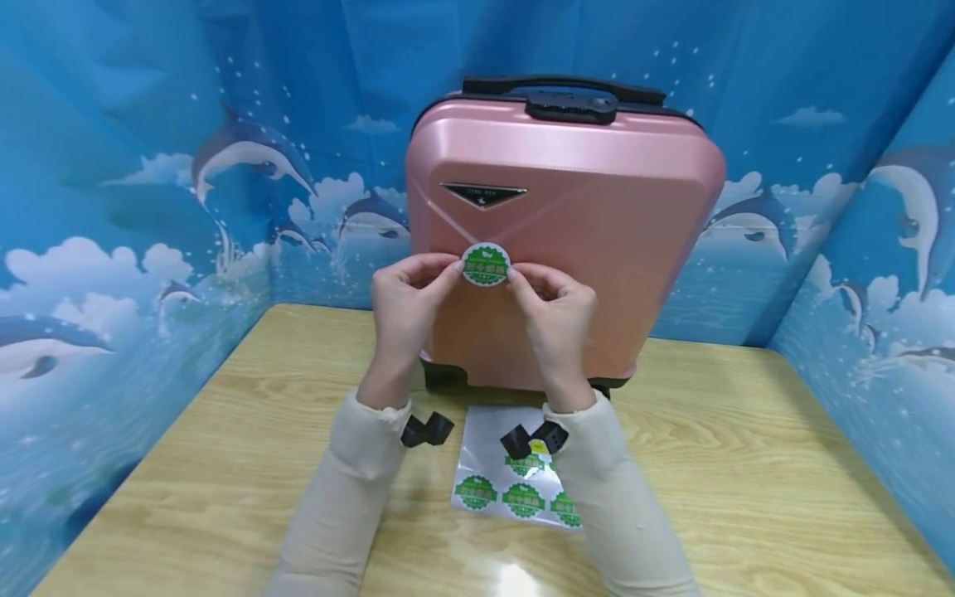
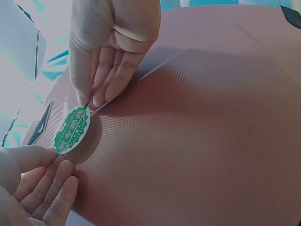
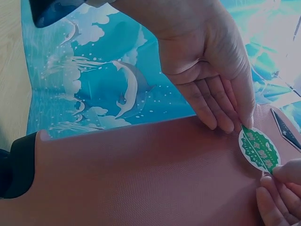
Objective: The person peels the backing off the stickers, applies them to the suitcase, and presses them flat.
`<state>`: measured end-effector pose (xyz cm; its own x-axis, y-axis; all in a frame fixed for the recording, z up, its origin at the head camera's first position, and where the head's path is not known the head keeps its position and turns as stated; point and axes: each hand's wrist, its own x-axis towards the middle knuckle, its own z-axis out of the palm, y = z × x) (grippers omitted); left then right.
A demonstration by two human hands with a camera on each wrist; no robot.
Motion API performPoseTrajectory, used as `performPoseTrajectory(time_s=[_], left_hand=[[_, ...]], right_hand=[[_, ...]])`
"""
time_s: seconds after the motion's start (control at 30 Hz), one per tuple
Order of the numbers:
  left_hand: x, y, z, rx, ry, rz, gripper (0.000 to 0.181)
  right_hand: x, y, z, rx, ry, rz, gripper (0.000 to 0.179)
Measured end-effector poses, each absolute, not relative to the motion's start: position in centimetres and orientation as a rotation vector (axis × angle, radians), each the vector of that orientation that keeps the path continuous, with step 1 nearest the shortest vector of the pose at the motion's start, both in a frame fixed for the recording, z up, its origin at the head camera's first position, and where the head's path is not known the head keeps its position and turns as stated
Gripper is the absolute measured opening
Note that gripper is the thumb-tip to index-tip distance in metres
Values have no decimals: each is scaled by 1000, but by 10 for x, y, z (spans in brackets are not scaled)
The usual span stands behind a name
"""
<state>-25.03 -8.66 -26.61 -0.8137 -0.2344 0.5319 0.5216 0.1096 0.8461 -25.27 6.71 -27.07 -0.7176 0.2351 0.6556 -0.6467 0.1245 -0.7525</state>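
A round green sticker with a white rim (image 1: 486, 264) is stretched between both hands, in front of the pink suitcase (image 1: 567, 224). My left hand (image 1: 406, 307) pinches its left edge between thumb and forefinger. The opposite edge is pinched by my right hand (image 1: 555, 319). In the left wrist view the sticker (image 2: 71, 130) casts a shadow on the ribbed shell; whether any part touches the shell I cannot tell. A dark triangular badge (image 1: 483, 195) sits just above the sticker. The right wrist view shows the sticker's printed face (image 3: 259, 149) tilted.
On the wooden table (image 1: 246, 464) a sheet of similar green stickers (image 1: 477, 448) lies below the hands, partly covered by the right sleeve. The suitcase stands upright near the back, its black handle (image 1: 563, 84) on top. A blue dolphin-print backdrop (image 1: 321, 124) surrounds the table.
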Motion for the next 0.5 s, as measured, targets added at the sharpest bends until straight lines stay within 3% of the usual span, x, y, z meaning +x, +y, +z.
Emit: performPoseTrajectory(time_s=[0.5], left_hand=[[-253, -86, -266, -228, -1809, -1792, 25]], right_hand=[[-252, 63, -268, 397, -1741, 1615, 14]])
